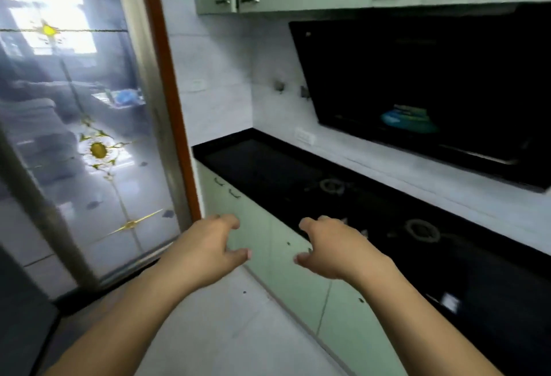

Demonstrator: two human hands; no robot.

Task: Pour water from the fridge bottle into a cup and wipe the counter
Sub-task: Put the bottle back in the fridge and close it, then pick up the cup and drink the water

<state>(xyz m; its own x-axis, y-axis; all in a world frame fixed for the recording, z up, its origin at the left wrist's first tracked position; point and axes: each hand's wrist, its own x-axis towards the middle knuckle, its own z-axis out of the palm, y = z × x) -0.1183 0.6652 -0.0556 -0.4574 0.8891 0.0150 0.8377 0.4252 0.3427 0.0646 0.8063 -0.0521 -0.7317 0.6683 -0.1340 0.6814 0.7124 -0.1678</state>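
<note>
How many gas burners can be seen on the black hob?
2. The far burner lies farther along the hob; the near burner lies just right of the right hand. That hand may hide part of the hob.

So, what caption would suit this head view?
Left hand and right hand, both empty, held out beside the black counter and hob.

counter (268, 167) past the right hand (331, 246) fingers (308, 224) runs off right edge; burners (422, 229) there too smeared to read.
</note>
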